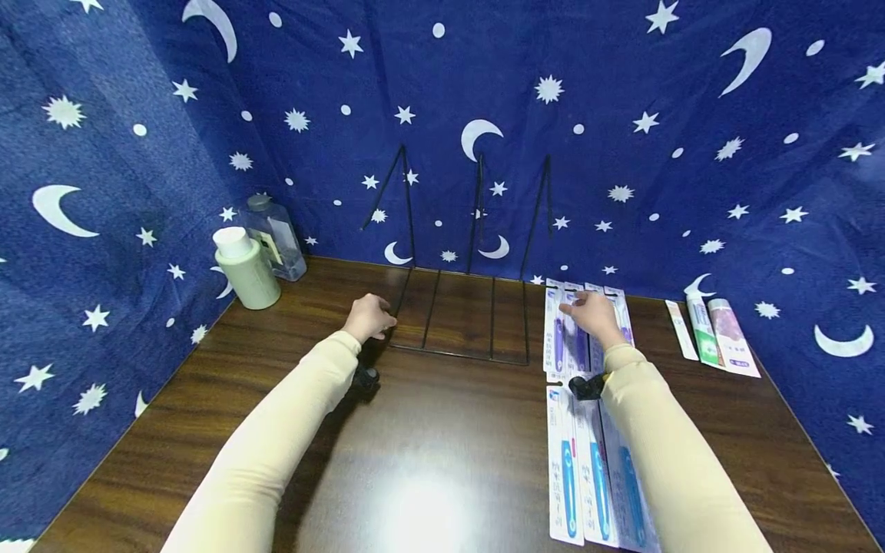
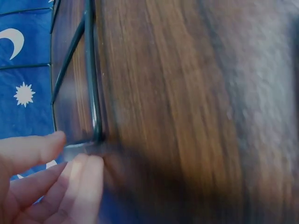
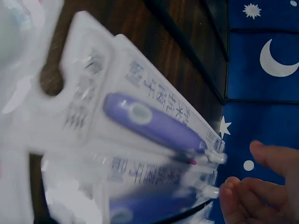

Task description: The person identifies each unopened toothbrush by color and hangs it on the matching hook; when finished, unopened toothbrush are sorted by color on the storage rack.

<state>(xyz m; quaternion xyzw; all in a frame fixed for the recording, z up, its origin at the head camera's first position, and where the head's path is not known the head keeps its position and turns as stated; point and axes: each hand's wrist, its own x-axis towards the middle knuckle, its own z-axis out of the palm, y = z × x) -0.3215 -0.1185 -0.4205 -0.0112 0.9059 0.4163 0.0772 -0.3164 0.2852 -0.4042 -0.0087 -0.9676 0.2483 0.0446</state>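
Observation:
A black wire rack [image 1: 456, 355] stands on the dark wood table against the curtain. My left hand [image 1: 369, 317] is at its left front corner; thumb and fingertips [image 2: 88, 163] close around the side wire [image 2: 81, 143] there. Over on the right lie packaged toothbrushes in two rows. Purple-handled toothbrushes [image 1: 558, 346] form the far row and blue-handled ones [image 1: 568, 484] the near row. My right hand [image 1: 594, 316] hovers over the purple row. In the right wrist view its thumb and fingers [image 3: 233, 200] are apart, beside the ends of the purple toothbrush packs [image 3: 159, 126].
A pale green bottle [image 1: 249, 273] with a white cap and a clear bottle [image 1: 280, 242] stand at the back left. At the back right lie a narrow box [image 1: 681, 330] and two toothpaste tubes, one green [image 1: 704, 330] and one pink [image 1: 733, 338]. Starry blue curtain encloses the table.

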